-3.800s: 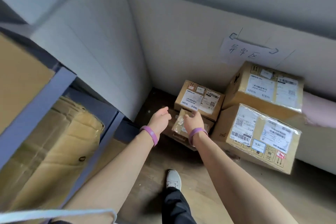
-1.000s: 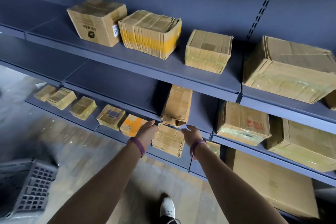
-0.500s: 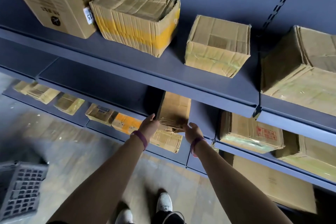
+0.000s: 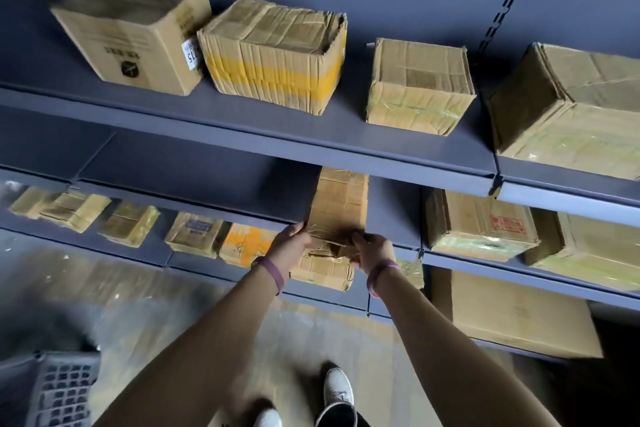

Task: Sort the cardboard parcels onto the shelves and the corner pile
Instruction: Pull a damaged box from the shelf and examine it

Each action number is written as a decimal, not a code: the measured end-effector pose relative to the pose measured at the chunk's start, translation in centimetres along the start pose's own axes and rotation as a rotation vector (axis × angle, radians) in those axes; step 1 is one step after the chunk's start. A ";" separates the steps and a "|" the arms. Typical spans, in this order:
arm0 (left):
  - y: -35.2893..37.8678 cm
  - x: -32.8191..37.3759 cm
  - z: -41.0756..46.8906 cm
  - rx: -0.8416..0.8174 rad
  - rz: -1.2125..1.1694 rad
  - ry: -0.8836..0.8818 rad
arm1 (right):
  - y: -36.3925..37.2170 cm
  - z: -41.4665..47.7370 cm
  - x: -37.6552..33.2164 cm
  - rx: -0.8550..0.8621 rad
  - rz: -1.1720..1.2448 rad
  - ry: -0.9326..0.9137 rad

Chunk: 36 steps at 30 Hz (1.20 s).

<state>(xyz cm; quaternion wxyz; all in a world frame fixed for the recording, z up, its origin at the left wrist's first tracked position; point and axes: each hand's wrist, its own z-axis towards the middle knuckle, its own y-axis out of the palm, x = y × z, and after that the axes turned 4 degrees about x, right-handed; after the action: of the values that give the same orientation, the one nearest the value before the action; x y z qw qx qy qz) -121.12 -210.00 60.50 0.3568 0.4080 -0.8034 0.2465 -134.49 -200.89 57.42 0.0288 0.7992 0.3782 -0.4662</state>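
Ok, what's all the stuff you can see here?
top-shelf boxes: four, brown, one yellow-taped, top shelf
long parcel: one, brown, middle shelf, in both hands
middle-shelf boxes: two, brown, right of the long parcel
small parcels: at least six, brown, one orange, lower shelf
flat box: one, brown, lowest level
shelves: several, dark blue-grey, along the wall
crate: one, grey, floor, lower left
shoes: two, white, bottom
wristbands: two, purple, one on each wrist
left hand: one, grips the long parcel's left side
right hand: one, grips its near end
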 end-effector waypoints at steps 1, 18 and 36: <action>-0.8 0.0 -0.6 -0.015 0.006 0.015 | 0.3 -0.9 0.0 0.014 0.022 -0.008; -7.9 -3.5 -7.1 -0.042 0.222 0.302 | 8.2 -15.0 -3.0 0.062 0.308 -0.061; -13.1 -3.1 -6.1 -0.036 -0.243 0.080 | 3.5 -13.4 1.6 0.130 0.188 0.042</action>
<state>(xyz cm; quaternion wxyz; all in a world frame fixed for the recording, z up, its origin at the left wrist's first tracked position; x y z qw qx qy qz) -106.66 -211.42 63.25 0.4229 0.4856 -0.7376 0.2030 -122.16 -197.10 62.65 0.0124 0.8411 0.2708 -0.4681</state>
